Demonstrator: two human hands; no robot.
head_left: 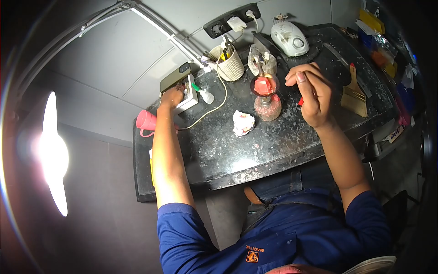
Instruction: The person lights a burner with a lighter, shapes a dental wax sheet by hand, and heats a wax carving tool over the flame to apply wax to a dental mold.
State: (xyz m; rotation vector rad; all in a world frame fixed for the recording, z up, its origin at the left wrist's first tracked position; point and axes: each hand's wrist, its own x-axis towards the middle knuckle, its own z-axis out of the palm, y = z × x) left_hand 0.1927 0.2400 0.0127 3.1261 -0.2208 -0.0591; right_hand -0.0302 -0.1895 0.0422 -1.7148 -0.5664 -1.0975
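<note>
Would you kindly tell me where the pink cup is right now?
In the head view, the pink cup is at the left end of the black table, near the wall and just left of the person's left forearm.

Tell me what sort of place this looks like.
Probably a small workshop, perhaps a dental lab: a stained black bench, a pan of red material and a lumpy white-and-pink piece resembling a dental cast.

glaring lamp [54,153] at left, dark warped edges
</note>
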